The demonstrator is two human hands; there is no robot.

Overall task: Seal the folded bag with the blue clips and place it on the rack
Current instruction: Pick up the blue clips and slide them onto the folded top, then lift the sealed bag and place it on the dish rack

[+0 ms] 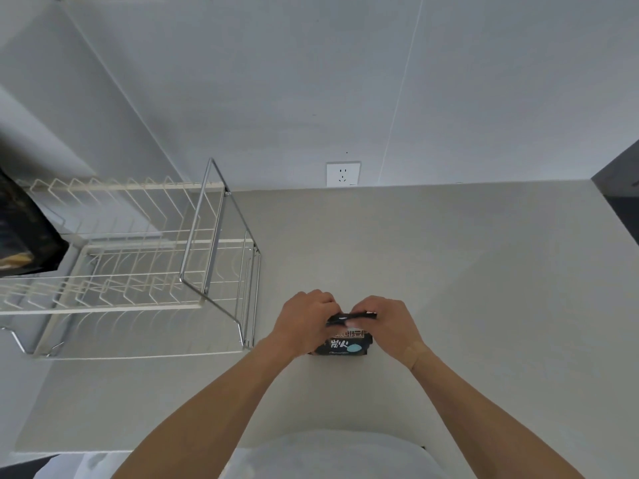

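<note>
A small black bag (342, 345) with white characters and a pale blue spot stands on the grey counter (466, 288). Its top is folded over into a dark strip between my hands. My left hand (304, 321) grips the left end of the folded top and my right hand (387, 324) grips the right end. No blue clip shows; fingers hide most of the fold. The wire rack (138, 264), with white dividers and a chrome frame, stands to the left of the bag, about a hand's width away.
A white wall socket (343, 173) sits above the counter's back edge. A dark patterned object (20, 233) lies at the far left beside the rack. A dark surface (622, 191) borders the counter at the right.
</note>
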